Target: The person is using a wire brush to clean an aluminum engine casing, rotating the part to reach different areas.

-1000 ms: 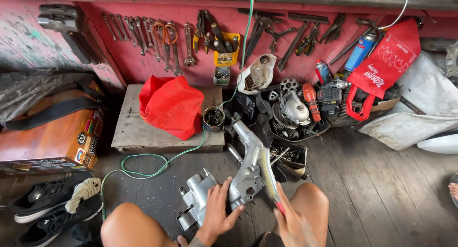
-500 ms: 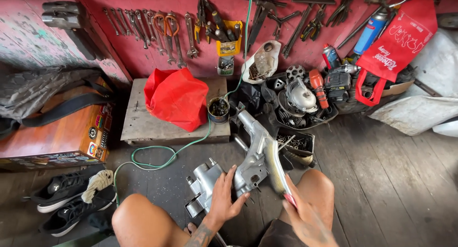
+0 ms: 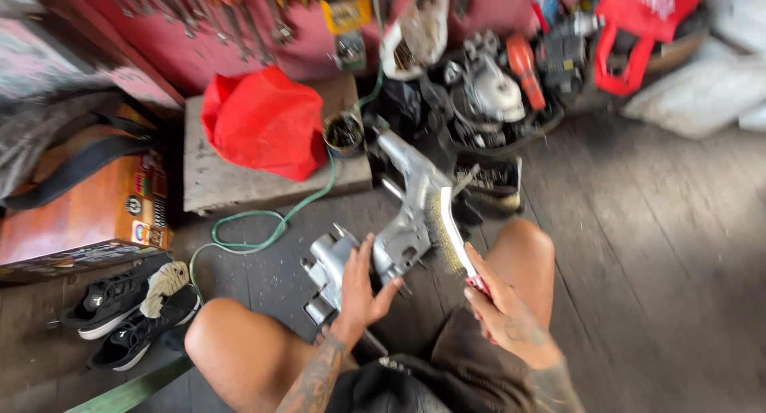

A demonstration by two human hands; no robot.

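Observation:
A long grey metal engine casting (image 3: pixel 403 213) lies tilted on the dark wooden floor between my knees. My left hand (image 3: pixel 363 289) grips its lower end, fingers spread over the metal. My right hand (image 3: pixel 503 309) is shut on the red handle of a wire brush (image 3: pixel 451 233); the white brush back and brassy bristles rest against the casting's right side.
A red bag (image 3: pixel 263 122) and a small tin of parts (image 3: pixel 345 134) sit on a low wooden board (image 3: pixel 215 181). A green hose (image 3: pixel 263 225) curls on the floor. Black shoes (image 3: pixel 132 309) lie at left, an orange box (image 3: pixel 80 213) behind them, engine parts (image 3: pixel 495 94) beyond.
The camera has moved closer and tilted down, so the tool wall has mostly left the view. Both hands keep their hold on casting and brush.

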